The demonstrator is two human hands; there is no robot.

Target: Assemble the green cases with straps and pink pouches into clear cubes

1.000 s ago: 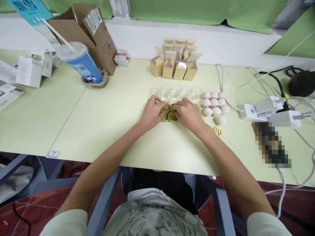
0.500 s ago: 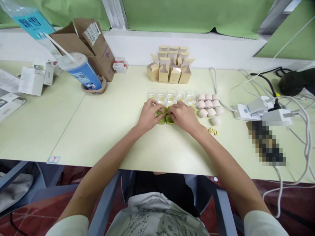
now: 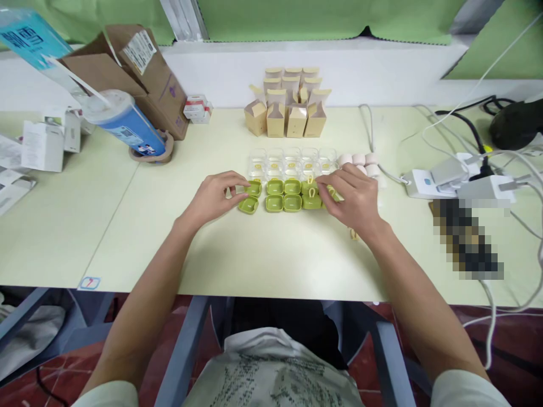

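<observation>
Small green containers (image 3: 275,204) stand in two rows at the middle of the table; the left ones are open-topped. At the left end, two of them sit slightly apart from the others. My left hand (image 3: 214,198) is beside that pair, thumb and fingers apart, fingertips at their left edges. Over the right end of the rows is my right hand (image 3: 354,195), its fingers bent and apart and partly hiding containers there. Yellow loops (image 3: 311,193) lie on green pieces near its fingertips. Behind the rows stand clear plastic containers (image 3: 292,164) with yellow marks inside.
Pale pink rounded pieces (image 3: 372,159) lie beyond my right hand. Open cardboard boxes (image 3: 276,121) stand at the back. Leftward are a blue cup (image 3: 129,127), a brown paper bag (image 3: 169,104) and white boxes (image 3: 42,146). A power strip (image 3: 428,183) with cables lies at right.
My hands have moved apart from the middle: the left one leftward, the right one rightward over the green containers. More of the green rows shows now. The view has shifted slightly.
</observation>
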